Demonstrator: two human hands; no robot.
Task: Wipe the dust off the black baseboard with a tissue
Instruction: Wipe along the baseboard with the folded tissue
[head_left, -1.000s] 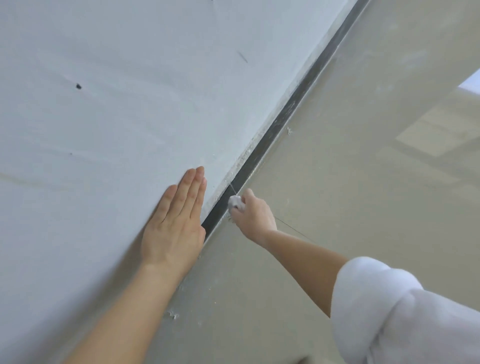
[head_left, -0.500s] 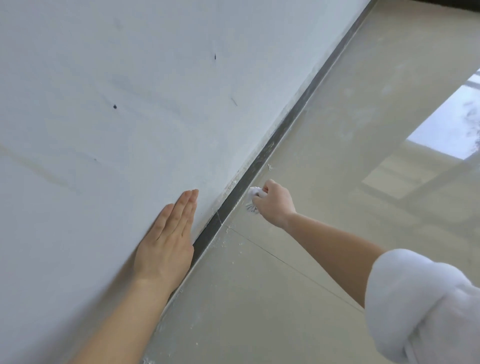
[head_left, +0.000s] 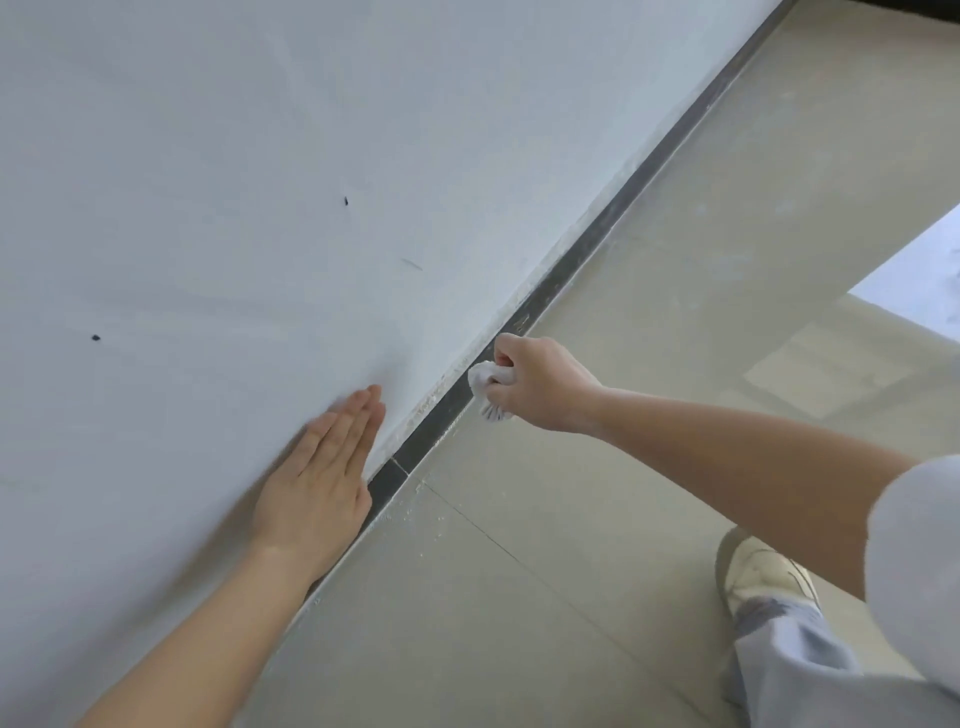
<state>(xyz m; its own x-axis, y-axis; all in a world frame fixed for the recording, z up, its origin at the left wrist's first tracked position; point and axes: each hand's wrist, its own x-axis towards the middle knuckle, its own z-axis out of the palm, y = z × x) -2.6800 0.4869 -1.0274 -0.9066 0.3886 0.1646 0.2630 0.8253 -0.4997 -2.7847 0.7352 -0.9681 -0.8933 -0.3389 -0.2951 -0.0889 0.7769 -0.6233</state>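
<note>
Flat, straight-fingered left grip (head_left: 317, 488); right grip (head_left: 540, 384) apparently fisted, forearm outstretched.

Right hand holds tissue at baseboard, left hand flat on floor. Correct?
No. The head view shows the left hand flat on the wall instead. The right hand does hold the tissue at the baseboard.

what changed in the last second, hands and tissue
The right hand, gripping the tissue, slid forward along the black baseboard, farther from the left hand. Its grip on the tissue is unchanged, and the left hand stays flat on the wall.
</note>
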